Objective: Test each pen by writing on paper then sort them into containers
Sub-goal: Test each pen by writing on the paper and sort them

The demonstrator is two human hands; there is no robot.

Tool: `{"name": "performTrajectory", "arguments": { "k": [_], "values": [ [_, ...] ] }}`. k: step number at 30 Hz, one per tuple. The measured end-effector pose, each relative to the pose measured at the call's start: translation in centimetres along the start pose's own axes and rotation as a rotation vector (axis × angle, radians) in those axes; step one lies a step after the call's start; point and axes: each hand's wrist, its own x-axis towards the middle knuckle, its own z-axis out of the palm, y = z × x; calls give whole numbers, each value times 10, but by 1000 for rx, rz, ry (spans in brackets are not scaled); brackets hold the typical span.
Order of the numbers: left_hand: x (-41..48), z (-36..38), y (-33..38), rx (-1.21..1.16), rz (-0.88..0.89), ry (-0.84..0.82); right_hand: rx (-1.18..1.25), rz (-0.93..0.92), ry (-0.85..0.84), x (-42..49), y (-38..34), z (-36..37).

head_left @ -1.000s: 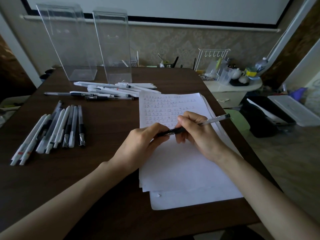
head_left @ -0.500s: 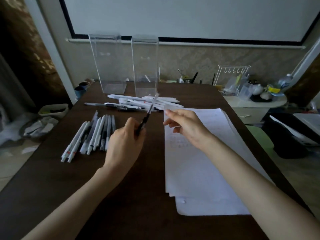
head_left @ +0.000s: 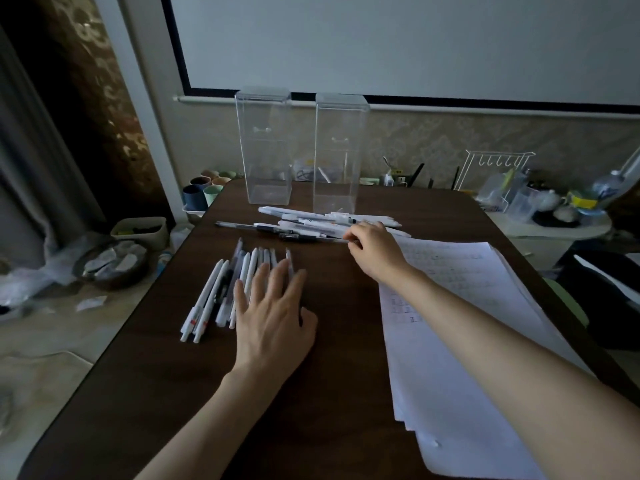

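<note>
Quick tally: two tall clear plastic rectangular containers [head_left: 264, 150], upper centre. The row of white and dark pens [head_left: 211, 299] at centre left is roughly ten, with a few hidden under the left hand [head_left: 273, 317]. The heap of white pens [head_left: 311, 220] just above is too tangled to count. One dark pen [head_left: 311, 238] is pinched by the right hand [head_left: 375, 251]. One stack of white paper sheets [head_left: 467, 341] on the right, sheet count unclear. About six pastel cups [head_left: 207, 188], left of centre.
</note>
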Motion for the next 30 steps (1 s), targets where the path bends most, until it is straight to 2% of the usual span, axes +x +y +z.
{"name": "performTrajectory", "arguments": {
  "k": [3,7,13,17,22,25,27,30],
  "values": [
    [2,1,-2,21,-35,-88,-89,32,-18,4,2,4],
    [3,2,-3,-22,-126,-93,-192,23,-14,4,1,6],
    [3,0,-4,-78,-123,-79,130,-45,140,-28,-6,-25],
    [6,1,2,-104,49,27,335,5,85,-82,5,-64],
    [22,9,51,-122,461,148,668,166,-16,-130,29,-99],
    [27,14,92,-191,524,63,907,241,123,-141,42,-107],
    [26,24,112,-242,537,-56,1026,272,197,-147,51,-105],
    [18,32,124,-374,585,-127,1024,270,104,-157,60,-96]
  ]
}}
